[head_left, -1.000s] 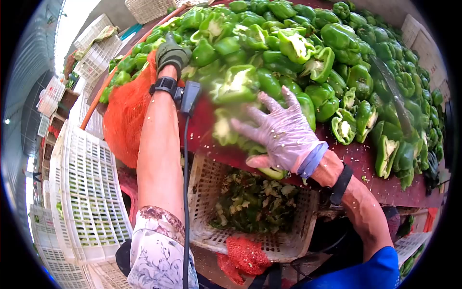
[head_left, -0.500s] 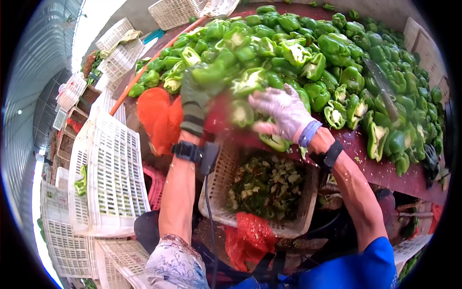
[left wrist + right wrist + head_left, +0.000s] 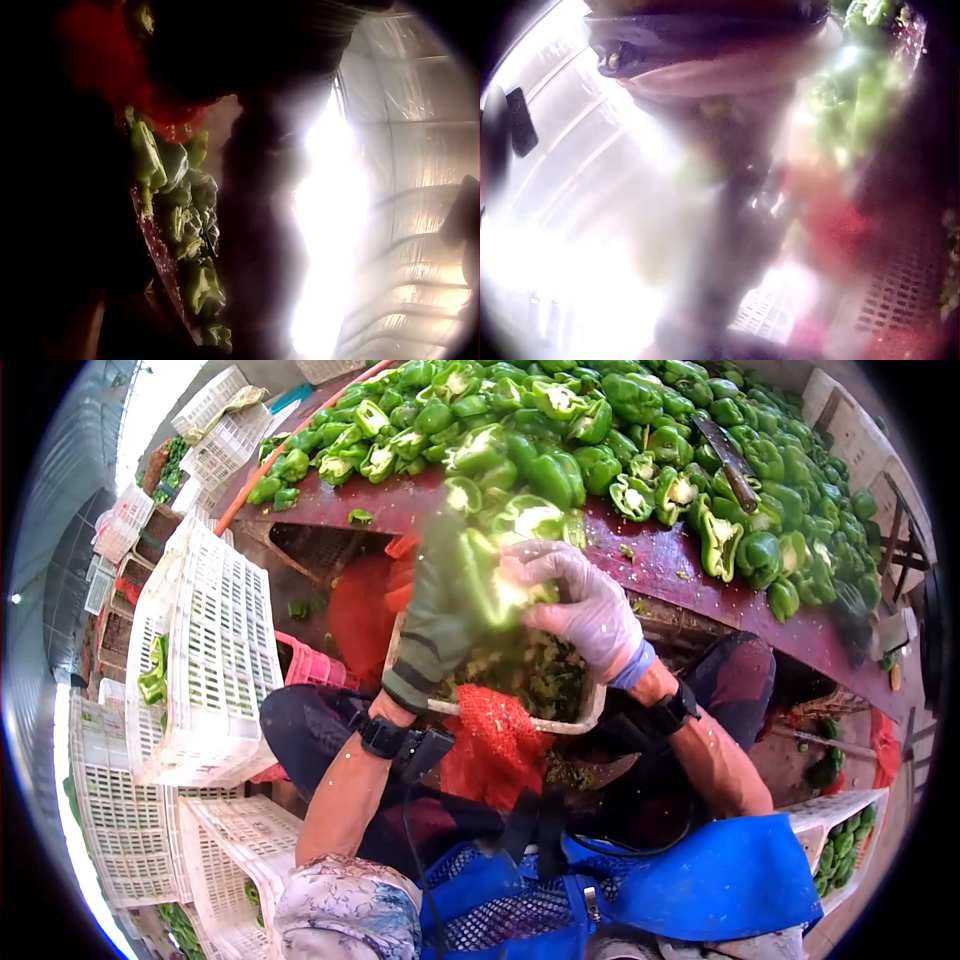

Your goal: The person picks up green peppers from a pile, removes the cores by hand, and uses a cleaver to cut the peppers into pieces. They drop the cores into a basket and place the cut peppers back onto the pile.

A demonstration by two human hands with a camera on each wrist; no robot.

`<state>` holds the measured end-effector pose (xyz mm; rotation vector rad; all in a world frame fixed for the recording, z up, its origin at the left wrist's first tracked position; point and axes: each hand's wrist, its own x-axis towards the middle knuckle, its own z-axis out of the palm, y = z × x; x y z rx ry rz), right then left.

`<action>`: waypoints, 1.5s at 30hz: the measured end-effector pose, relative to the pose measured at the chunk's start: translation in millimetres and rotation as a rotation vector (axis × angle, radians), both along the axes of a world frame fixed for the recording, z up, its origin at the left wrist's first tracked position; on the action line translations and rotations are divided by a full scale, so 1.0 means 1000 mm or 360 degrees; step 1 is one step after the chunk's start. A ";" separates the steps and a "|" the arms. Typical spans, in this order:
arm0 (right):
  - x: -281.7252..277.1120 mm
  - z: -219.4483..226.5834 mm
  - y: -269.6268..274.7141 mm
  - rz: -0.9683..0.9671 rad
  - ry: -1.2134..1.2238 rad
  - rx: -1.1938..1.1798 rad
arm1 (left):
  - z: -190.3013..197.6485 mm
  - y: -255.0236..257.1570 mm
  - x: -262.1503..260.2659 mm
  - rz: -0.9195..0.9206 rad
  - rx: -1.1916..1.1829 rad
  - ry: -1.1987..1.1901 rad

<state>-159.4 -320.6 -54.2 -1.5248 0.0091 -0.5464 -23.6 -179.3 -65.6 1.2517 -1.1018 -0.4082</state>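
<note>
A cut green bell pepper (image 3: 482, 575) is held up over the waste crate, its pale inside facing right; it is blurred here. My left hand (image 3: 432, 625), in a dark striped glove, grips it from the left, with part of the fingers hidden. From the right, my right hand (image 3: 592, 605) in a thin translucent glove pinches at the pale cut side with thumb and fingers. Below both hands, the crate (image 3: 590, 710) contains green and pale scraps. In the left wrist view the hand is mostly dark, with pepper pieces (image 3: 201, 289) beyond it.
Whole and halved peppers (image 3: 640, 400) heap over the dark red table (image 3: 690, 575). A long knife (image 3: 728, 465) lies on the heap. Red mesh (image 3: 492, 745) hangs over the crate's near side. White plastic crates (image 3: 215, 660) stack at the left, beside an orange pole (image 3: 255, 490).
My left hand has come from the heap's left side down toward me with a pepper. The right hand has drawn back from the table edge to meet it, and the head view has tilted down.
</note>
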 end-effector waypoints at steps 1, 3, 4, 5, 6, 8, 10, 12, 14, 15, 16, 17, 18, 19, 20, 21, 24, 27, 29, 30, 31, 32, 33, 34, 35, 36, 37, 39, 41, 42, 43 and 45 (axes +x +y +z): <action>-0.003 -0.001 0.005 -0.0014 -0.0213 -0.0101 | -0.003 0.004 -0.001 0.0076 0.0027 -0.0051; -0.006 -0.007 0.007 -0.0070 -0.0261 -0.0121 | -0.008 0.013 -0.004 0.0227 0.0087 -0.0148; -0.007 -0.008 0.009 -0.0076 -0.0274 -0.0029 | -0.011 0.015 -0.005 0.0279 0.0050 -0.0096; -0.007 -0.008 0.010 -0.0083 -0.0286 0.0061 | -0.011 0.015 -0.006 0.0328 0.0011 -0.0044; -0.009 -0.006 0.009 0.0047 -0.0199 0.0495 | -0.012 0.013 -0.005 0.0329 0.0034 -0.0154; -0.015 -0.004 0.009 0.0308 0.0013 0.1385 | -0.011 0.012 -0.009 0.0343 0.0104 -0.0352; -0.010 -0.017 0.009 0.0512 -0.0094 0.1619 | -0.006 0.006 -0.022 0.0106 0.0041 0.0128; -0.008 -0.023 0.007 0.0394 0.0062 0.1796 | -0.010 0.000 -0.025 0.0191 0.0163 -0.0057; -0.008 -0.031 -0.003 0.0522 0.0028 0.1841 | -0.015 -0.001 -0.026 0.0240 0.0228 0.0037; -0.009 -0.033 -0.005 0.0588 0.0008 0.1861 | -0.016 -0.002 -0.026 0.0264 0.0259 0.0085; -0.009 -0.034 -0.006 0.0432 0.0160 0.1900 | -0.017 0.000 -0.028 0.0170 0.0217 0.0585; -0.009 -0.039 -0.009 0.0510 0.0206 0.1820 | -0.016 0.002 -0.029 0.0074 0.0170 0.1082; -0.010 -0.047 -0.014 0.0589 0.0251 0.1741 | -0.023 0.004 -0.024 -0.0014 0.0103 0.1201; -0.012 -0.053 -0.017 0.0670 0.0297 0.1660 | -0.034 0.006 -0.016 -0.0099 0.0034 0.1319; -0.014 -0.049 -0.017 0.0510 0.0367 0.1477 | -0.035 0.008 -0.013 -0.0181 -0.0039 0.1436; -0.018 -0.045 -0.015 0.0352 0.0434 0.1292 | -0.036 0.012 -0.012 -0.0041 0.0125 0.0897; -0.017 -0.043 -0.014 0.0072 0.0440 0.0935 | -0.034 0.020 -0.014 0.0206 0.0426 -0.0170; -0.015 -0.037 -0.017 0.0132 0.0374 0.0818 | -0.028 0.021 -0.018 0.0101 0.0395 -0.0017; -0.013 -0.033 -0.012 0.0148 0.0372 0.0775 | -0.026 0.023 -0.019 -0.0008 0.0333 0.0277; -0.012 -0.032 -0.010 0.0167 0.0376 0.0757 | -0.027 0.024 -0.019 -0.0058 0.0277 0.0452; -0.012 -0.034 -0.011 0.0208 0.0390 0.0745 | -0.035 0.025 -0.016 -0.0107 0.0173 0.0683; -0.012 -0.035 -0.010 0.0227 0.0394 0.0701 | -0.036 0.026 -0.016 -0.0132 0.0102 0.0899; -0.013 -0.035 -0.010 0.0246 0.0396 0.0657 | -0.037 0.026 -0.015 -0.0150 0.0024 0.1115; -0.014 -0.034 -0.010 0.0240 0.0387 0.0582 | -0.037 0.027 -0.014 -0.0144 -0.0017 0.1316; -0.015 -0.033 -0.007 0.0203 0.0381 0.0547 | -0.036 0.025 -0.013 -0.0141 -0.0059 0.1515; -0.015 -0.031 -0.005 0.0165 0.0375 0.0512 | -0.035 0.024 -0.014 -0.0130 -0.0084 0.1487; -0.016 -0.029 -0.003 0.0127 0.0371 0.0476 | -0.034 0.022 -0.017 -0.0119 -0.0105 0.1461; -0.014 -0.024 0.001 0.0001 0.0289 0.0337 | -0.032 0.021 -0.020 -0.0178 -0.0154 0.1468; -0.009 -0.019 0.008 -0.0106 0.0061 0.0176 | -0.029 0.022 -0.021 -0.0312 -0.0204 0.1536; -0.009 -0.017 0.009 -0.0132 0.0073 0.0071 | -0.028 0.022 -0.021 -0.0314 -0.0196 0.1515; -0.010 -0.016 0.009 -0.0160 0.0084 -0.0034 | -0.028 0.022 -0.021 -0.0315 -0.0190 0.1495; -0.017 -0.017 0.005 -0.0185 0.0332 -0.0259 | -0.027 0.022 -0.023 -0.0291 -0.0161 0.1505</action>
